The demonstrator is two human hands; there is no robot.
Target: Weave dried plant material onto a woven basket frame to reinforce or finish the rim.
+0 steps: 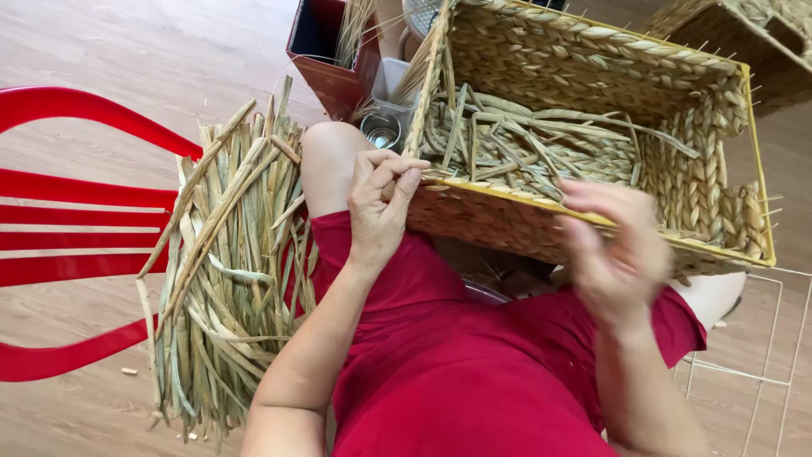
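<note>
Person seated, red-clothed lap nearest the camera. Right hand [622,254] blurred over the near rim of the woven basket [592,101]; cannot tell how its fingers sit. Left hand [381,207] at the basket's near-left corner, fingers pinched together on a dried reed strand [423,80]. Basket rests on the knees. Reed bundle [228,271] lies on the red chair [76,228], left. Metal cup [381,131] beyond the knee.

Two woven baskets [592,127] [744,42], one reed bundle [228,271], one red chair [76,228], two hands [381,203] [617,250].
</note>
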